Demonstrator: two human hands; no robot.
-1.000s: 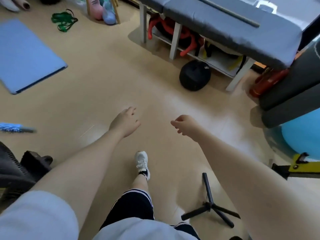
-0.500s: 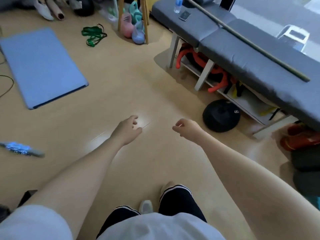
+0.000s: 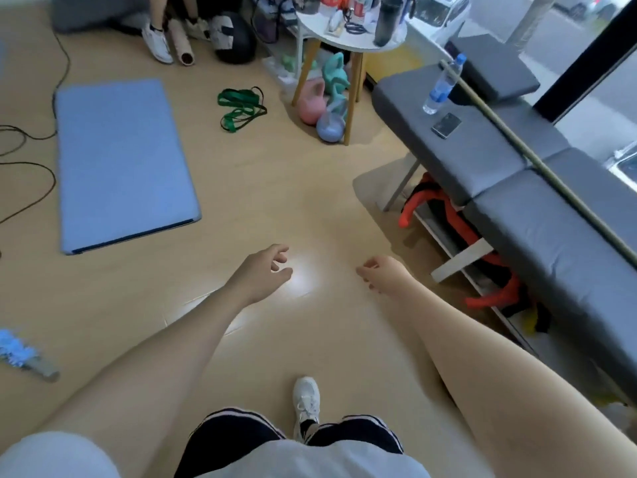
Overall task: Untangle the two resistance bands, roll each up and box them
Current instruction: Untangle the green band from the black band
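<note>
A pale wooden floor (image 3: 262, 188) runs through a small exercise room, with a blue mat (image 3: 120, 160) at the far left and a grey padded bench (image 3: 517, 188) along the right. The resistance bands (image 3: 241, 108) lie as one green and dark tangle on the floor, far ahead beside the kettlebells (image 3: 322, 105), well apart from both hands. The left hand (image 3: 262, 274) and right hand (image 3: 386, 276) hang forward with loosely curled fingers, grasping nothing, probably because the bands have not been reached. No box is identifiable.
</note>
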